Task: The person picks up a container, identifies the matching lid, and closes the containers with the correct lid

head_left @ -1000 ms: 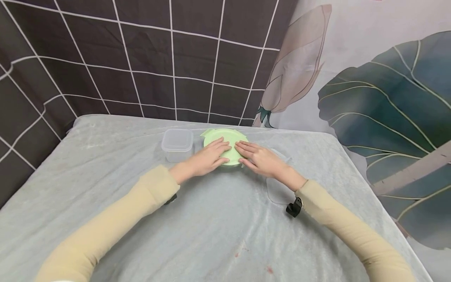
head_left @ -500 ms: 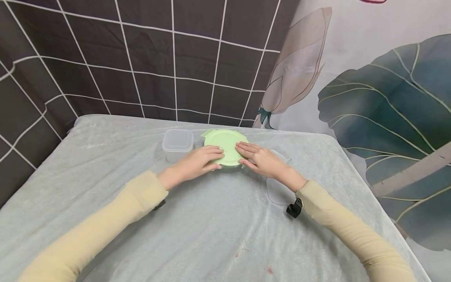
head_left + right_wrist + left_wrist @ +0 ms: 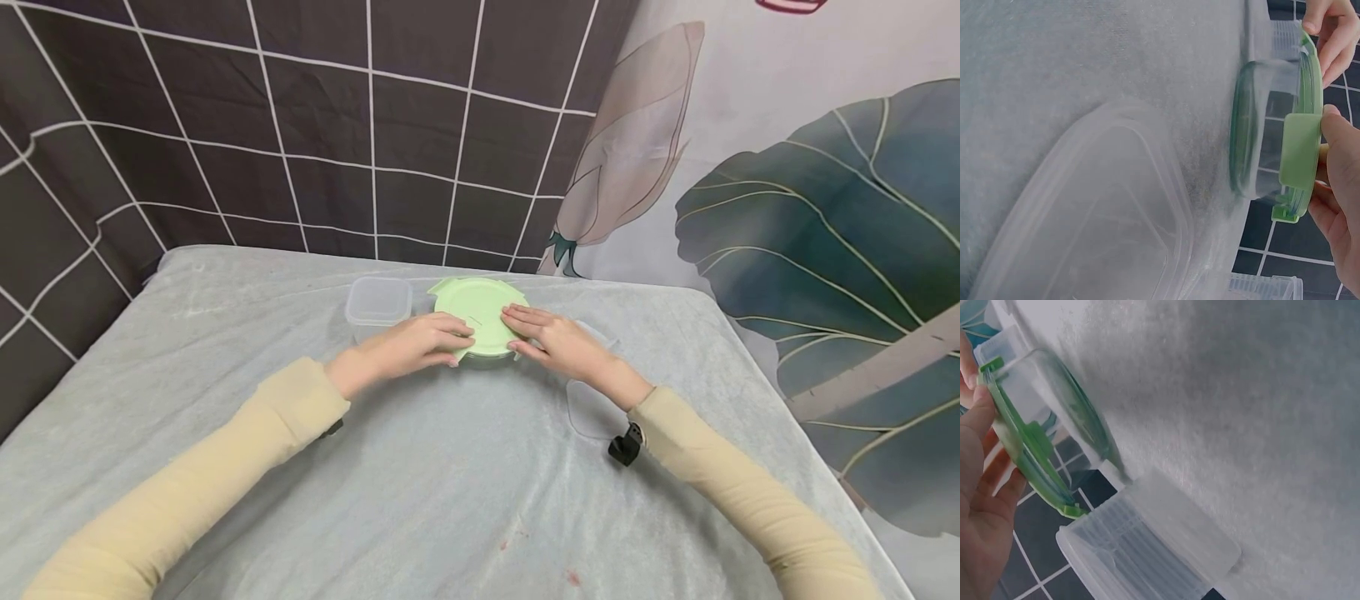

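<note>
A round glass food container (image 3: 1266,134) stands on the cloth with its light green lid (image 3: 487,302) on top. Flaps stick out around the lid's rim, and one green flap (image 3: 1300,150) hangs at the side in the right wrist view. My left hand (image 3: 411,343) lies at the lid's left front rim, its fingertips on the edge by a flap and the thumb low at the front. Extended fingers of my right hand (image 3: 564,340) rest on the lid's right side, the thumb at the near rim.
A lidded square clear plastic container (image 3: 379,302) stands left of the glass one, partly behind my left hand. A flat clear lid (image 3: 592,410) lies beneath my right wrist. Another clear container (image 3: 597,333) shows behind my right hand. A dark gridded curtain (image 3: 315,125) hangs behind the table.
My left hand has slid from the middle of the lid out to its left front rim, uncovering the lid's centre. My right hand has stayed in place on the right side.
</note>
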### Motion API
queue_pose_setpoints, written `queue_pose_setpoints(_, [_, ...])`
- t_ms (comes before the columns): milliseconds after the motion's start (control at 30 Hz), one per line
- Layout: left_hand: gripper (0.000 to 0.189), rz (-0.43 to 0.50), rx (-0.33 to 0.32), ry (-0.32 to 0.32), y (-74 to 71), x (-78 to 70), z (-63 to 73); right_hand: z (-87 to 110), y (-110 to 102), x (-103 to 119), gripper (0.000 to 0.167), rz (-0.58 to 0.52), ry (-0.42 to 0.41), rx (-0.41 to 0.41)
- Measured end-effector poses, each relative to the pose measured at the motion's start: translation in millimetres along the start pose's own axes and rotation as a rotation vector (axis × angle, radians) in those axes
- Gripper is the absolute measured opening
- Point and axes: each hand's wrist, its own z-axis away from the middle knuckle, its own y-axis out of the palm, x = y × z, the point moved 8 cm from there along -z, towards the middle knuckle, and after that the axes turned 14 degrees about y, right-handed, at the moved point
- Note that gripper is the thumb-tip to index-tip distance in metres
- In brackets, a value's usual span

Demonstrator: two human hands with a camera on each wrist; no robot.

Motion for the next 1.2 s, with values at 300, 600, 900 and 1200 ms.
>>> queue_pose_setpoints(300, [0.037,-0.035,0.051,0.065,-4.7,-5.0,-2.5,0.6,-1.1,0.6,0.051,-0.006,0.000,-0.009])
queue_pose_setpoints(600, [0.036,-0.077,0.056,0.052,-2.1,-0.5,-3.6,0.8,-1.1,0.6,0.051,-0.005,-0.002,-0.015])
queue_pose_setpoints(900, [0.037,-0.118,0.023,-0.019,-0.6,0.9,-2.2,1.4,1.2,1.9,0.051,0.001,0.003,-0.004])
queue_pose_setpoints(1200, [0.032,-0.224,0.029,0.056,-2.5,-5.8,-8.1,1.2,0.9,0.3,0.050,-0.008,-0.002,-0.009])
